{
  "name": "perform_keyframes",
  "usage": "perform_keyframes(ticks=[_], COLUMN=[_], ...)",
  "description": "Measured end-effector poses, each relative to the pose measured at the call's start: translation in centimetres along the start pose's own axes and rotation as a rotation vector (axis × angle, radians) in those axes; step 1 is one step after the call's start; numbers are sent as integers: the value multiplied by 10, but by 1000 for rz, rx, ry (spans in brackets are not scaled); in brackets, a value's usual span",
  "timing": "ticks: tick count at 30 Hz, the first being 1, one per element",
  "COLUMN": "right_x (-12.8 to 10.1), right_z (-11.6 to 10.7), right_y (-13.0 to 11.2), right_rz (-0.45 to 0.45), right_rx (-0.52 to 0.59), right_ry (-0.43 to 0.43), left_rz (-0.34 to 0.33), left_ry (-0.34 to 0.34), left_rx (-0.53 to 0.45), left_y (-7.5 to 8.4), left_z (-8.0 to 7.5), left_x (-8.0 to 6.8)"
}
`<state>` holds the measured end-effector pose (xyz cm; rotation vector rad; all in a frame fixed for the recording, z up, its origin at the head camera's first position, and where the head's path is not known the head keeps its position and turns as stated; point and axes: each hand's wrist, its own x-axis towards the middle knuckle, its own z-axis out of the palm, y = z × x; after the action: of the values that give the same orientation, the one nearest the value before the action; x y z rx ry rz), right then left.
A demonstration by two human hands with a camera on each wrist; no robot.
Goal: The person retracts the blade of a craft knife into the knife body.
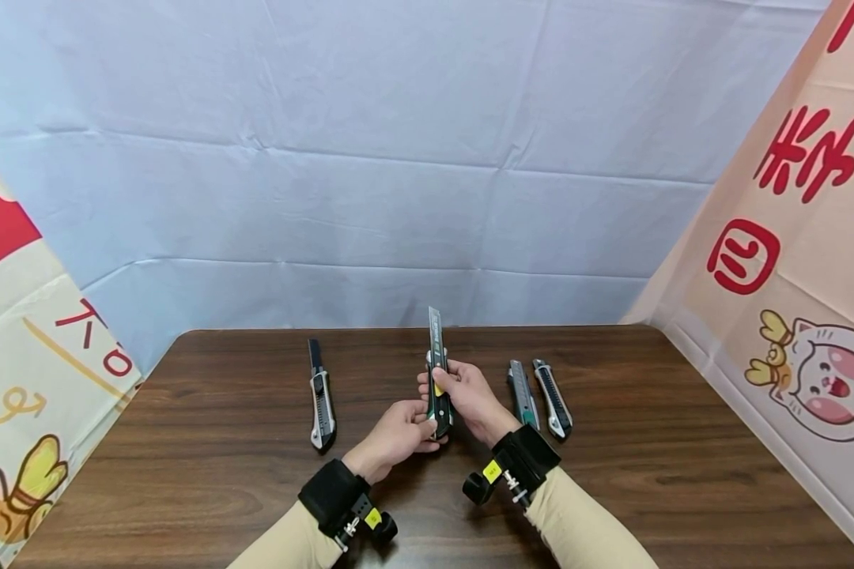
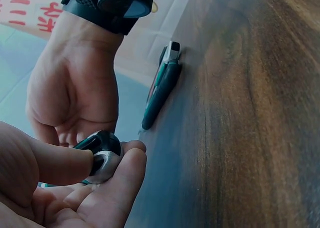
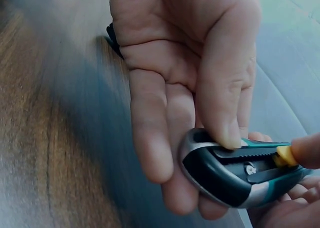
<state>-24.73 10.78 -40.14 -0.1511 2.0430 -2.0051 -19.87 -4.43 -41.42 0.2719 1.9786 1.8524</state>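
Bright even light; wrist views blurred (table especially).

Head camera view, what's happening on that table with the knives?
A person holds a black and green utility knife with a yellow slider above the dark wooden table, its blade extended and pointing away. The left hand grips the rear end of the handle, while the right hand holds the middle, thumb on the slider. One black and silver utility knife lies to the left, and two more utility knives lie side by side on the right.
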Motion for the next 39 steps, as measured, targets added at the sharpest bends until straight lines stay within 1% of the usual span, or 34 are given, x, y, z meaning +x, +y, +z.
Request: perform_keyframes(ticks=[16, 28, 33, 39], right_x=[0, 0, 0, 2], right_z=[3, 1, 0, -5], right_y=[-2, -1, -1, -5], right_rz=[12, 4, 9, 17], right_rx=[-3, -22, -24, 38], right_ry=[-10, -54, -69, -63], left_rz=[-3, -9, -4, -28], left_ry=[-1, -3, -12, -57], left_rx=[-5, -7, -10, -20], left_y=[-2, -2, -3, -2], left_z=[-2, -2, -3, -4], left_x=[1, 0, 0, -1])
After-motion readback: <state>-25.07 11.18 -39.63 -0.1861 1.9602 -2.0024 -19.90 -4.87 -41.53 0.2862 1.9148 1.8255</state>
